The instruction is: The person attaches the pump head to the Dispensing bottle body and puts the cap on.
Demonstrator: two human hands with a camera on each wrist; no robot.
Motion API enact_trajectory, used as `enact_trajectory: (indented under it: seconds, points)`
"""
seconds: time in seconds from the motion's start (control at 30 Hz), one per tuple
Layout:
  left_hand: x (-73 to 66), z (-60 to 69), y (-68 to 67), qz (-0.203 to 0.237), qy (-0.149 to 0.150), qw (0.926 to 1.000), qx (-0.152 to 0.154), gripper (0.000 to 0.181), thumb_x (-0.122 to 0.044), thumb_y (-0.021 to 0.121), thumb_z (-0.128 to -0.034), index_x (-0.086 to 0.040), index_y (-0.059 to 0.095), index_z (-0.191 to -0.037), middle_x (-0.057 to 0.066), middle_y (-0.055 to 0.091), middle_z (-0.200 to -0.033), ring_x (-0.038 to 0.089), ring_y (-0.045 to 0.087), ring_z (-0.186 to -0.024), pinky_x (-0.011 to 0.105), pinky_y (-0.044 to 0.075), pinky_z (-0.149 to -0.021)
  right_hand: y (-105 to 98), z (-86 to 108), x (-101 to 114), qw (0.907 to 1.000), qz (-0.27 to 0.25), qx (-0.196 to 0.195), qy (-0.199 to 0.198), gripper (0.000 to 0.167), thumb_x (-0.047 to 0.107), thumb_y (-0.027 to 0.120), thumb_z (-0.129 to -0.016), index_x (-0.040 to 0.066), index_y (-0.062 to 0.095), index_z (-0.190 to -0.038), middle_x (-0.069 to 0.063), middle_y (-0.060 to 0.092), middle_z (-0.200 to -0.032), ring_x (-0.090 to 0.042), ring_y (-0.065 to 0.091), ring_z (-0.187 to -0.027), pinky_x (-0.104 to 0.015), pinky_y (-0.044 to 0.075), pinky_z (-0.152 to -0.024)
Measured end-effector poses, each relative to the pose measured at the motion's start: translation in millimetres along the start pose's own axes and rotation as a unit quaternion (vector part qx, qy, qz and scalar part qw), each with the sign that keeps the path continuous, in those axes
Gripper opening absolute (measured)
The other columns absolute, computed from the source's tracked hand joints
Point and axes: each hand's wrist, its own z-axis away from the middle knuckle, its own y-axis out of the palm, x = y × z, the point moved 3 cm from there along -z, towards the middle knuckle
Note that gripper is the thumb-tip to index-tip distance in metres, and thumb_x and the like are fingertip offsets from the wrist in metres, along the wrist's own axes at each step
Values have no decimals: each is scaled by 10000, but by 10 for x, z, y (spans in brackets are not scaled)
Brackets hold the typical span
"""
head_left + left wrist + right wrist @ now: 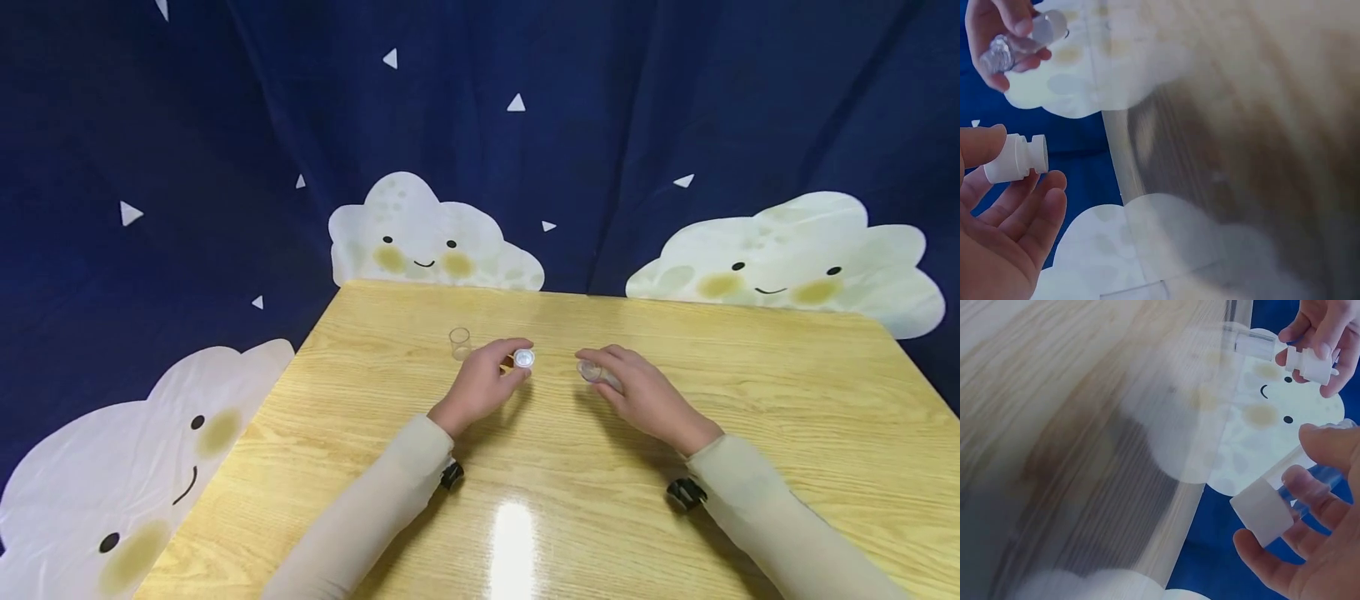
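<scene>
A small white pump cap [524, 358] is pinched between the thumb and fingers of my left hand [483, 383]; its stepped white shape [1017, 157] shows in the left wrist view. My right hand [645, 392] grips a clear bottle [597, 374] lying slantwise in the fingers. In the right wrist view this bottle has a white base [1262, 511] and a transparent body, with the thumb over it. The two hands are apart above the table. Just beyond my left hand a clear, hollow cap [461, 343] stands on the wood.
The light wooden table [570, 517] has a bright reflection near its front. Behind it and at its left hangs a dark blue curtain [465, 133] with white smiling clouds [420, 242] and small triangles.
</scene>
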Motion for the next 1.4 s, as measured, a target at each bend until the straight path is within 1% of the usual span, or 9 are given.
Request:
enact_trajectory:
  seconds: [0.07, 0.2, 0.37, 0.47, 0.57, 0.77, 1.0, 1.2, 1.4]
  points:
    - [-10, 29, 10, 79, 38, 10000, 12, 407, -134, 653, -954, -79, 591, -1353, 120, 659, -1266, 221, 680, -1030, 329, 578, -867, 5, -8, 6, 10000, 8, 7, 55, 470, 81, 676, -927, 104, 558, -1382, -89, 658, -1142, -264, 623, -1017, -470, 515, -884]
    - [-41, 59, 30, 165, 51, 9998, 16, 439, -125, 665, -945, -41, 567, -1364, 130, 667, -1227, 222, 682, -997, 283, 570, -825, 18, -15, 16, 9996, 6, 107, 246, 493, 119, 661, -947, 80, 516, -1417, -146, 651, -1241, -335, 611, -1125, -527, 488, -972]
    - [-59, 71, 39, 223, -68, 9997, -116, 408, -132, 678, -930, -21, 563, -1306, 130, 680, -1176, 221, 678, -976, 323, 568, -822, 14, -14, 30, 9991, 31, 214, 369, 479, 167, 649, -961, 67, 512, -1409, -141, 656, -1241, -333, 609, -1170, -528, 480, -1005]
    - [-42, 73, 47, 281, -108, 9993, -200, 341, -135, 676, -927, -36, 575, -1238, 119, 683, -1143, 221, 666, -966, 358, 566, -831, 19, -13, 29, 9990, 40, 204, 383, 473, 155, 650, -958, 50, 517, -1400, -149, 653, -1256, -353, 600, -1200, -541, 467, -1025]
    - [-29, 66, 51, 272, -100, 9992, -276, 329, -139, 680, -922, -39, 585, -1221, 113, 683, -1121, 224, 651, -969, 382, 560, -843, 24, -17, 22, 9991, 26, 157, 396, 468, 131, 655, -950, 25, 521, -1386, -173, 642, -1285, -382, 586, -1225, -555, 451, -1041]
    - [-51, 61, 42, 19, 63, 9987, -497, 350, -159, 702, -907, -47, 615, -1227, 92, 688, -1125, 205, 647, -989, 306, 523, -840, 27, -29, 26, 9987, -57, 154, 474, 430, 125, 655, -951, 17, 539, -1350, -168, 653, -1257, -353, 617, -1175, -536, 484, -996]
    - [-80, 60, 37, -187, 352, 9971, -641, 317, -147, 717, -891, -64, 661, -1192, 83, 709, -1112, 212, 648, -1018, 363, 521, -881, 23, -31, 51, 9982, -76, 142, 571, 404, 137, 673, -941, 31, 565, -1315, -141, 667, -1211, -319, 635, -1134, -520, 505, -962]
    - [-91, 64, 42, -174, 325, 9972, -655, 347, -157, 722, -893, -53, 648, -1216, 84, 712, -1131, 224, 641, -1033, 366, 505, -903, 15, -30, 71, 9983, -49, 144, 565, 401, 147, 682, -934, 45, 572, -1306, -130, 666, -1216, -315, 632, -1142, -521, 504, -966]
    - [-126, 60, 42, -129, 378, 9968, -697, 312, -178, 736, -894, -87, 663, -1183, 57, 705, -1107, 192, 615, -977, 315, 491, -851, -3, -35, 92, 9984, -20, 170, 533, 406, 165, 677, -942, 59, 573, -1320, -117, 665, -1228, -304, 630, -1150, -516, 504, -969]
